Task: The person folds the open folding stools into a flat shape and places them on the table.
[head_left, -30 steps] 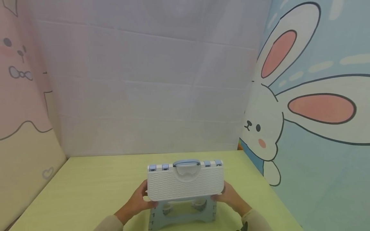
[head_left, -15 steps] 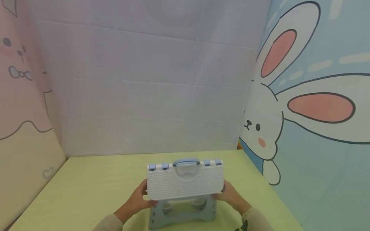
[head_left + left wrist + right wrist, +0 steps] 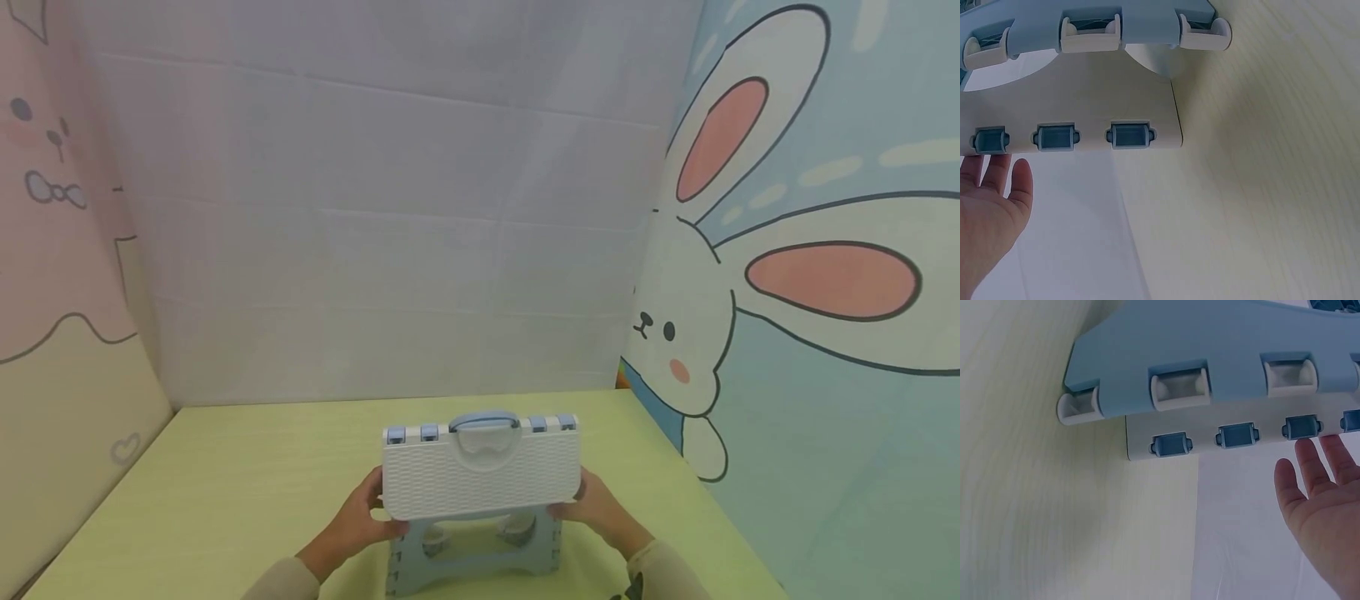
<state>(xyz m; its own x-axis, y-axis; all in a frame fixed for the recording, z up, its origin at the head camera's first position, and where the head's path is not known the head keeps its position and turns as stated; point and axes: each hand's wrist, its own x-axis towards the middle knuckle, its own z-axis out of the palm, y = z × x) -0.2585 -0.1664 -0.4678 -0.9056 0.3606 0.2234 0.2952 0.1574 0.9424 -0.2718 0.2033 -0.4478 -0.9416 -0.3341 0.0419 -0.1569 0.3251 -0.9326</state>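
Head view: I note left hand (image 3: 358, 517) and right hand (image 3: 594, 510) partly curled, gripping opposite ends of the folding stool (image 3: 480, 492); its legs (image 3: 480, 567) folding inward could pinch fingers (image 3: 1021, 178) near its hinges (image 3: 1056, 137).

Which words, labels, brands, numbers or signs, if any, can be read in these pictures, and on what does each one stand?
None: no readable word, label, brand or number shows on the stool, the table or the walls.
The walls carry drawings, such as a rabbit and a heart.
The dark patch at the right sleeve is too small to make out.
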